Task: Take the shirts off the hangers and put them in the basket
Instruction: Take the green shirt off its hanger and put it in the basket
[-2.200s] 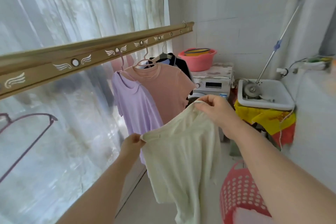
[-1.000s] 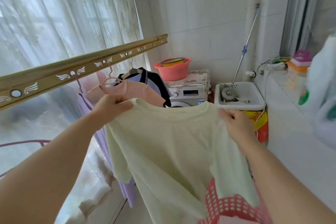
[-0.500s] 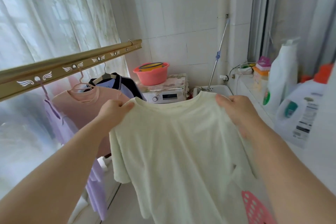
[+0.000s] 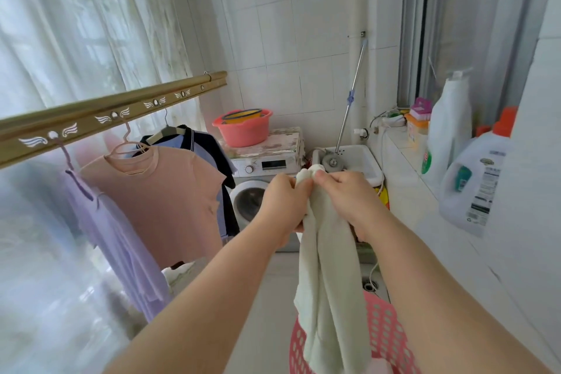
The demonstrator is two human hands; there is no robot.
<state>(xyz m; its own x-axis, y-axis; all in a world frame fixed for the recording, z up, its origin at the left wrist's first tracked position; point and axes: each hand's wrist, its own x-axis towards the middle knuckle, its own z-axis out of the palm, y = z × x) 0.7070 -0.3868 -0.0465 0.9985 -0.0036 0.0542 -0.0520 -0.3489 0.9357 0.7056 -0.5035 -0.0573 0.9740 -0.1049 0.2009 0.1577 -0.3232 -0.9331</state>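
Note:
A pale green shirt (image 4: 328, 282) hangs folded lengthwise from both hands, its shoulders pinched together at the top. My left hand (image 4: 280, 206) and my right hand (image 4: 349, 203) grip it side by side. Its lower end dangles over the pink perforated basket (image 4: 385, 328) on the floor at the bottom. On the gold rail (image 4: 115, 114) at the left, a pink shirt (image 4: 164, 200), a lilac shirt (image 4: 121, 252) and a dark collared shirt (image 4: 209, 149) hang on hangers.
A washing machine (image 4: 264, 179) with a pink basin (image 4: 244, 127) on top stands at the back, a white mop sink (image 4: 355, 159) beside it. Detergent bottles (image 4: 473, 179) line the ledge on the right. Sheer curtains cover the window on the left.
My hands have come together, folding the spread green shirt in half lengthwise. The view has swung right, and the shirt now hangs over the basket.

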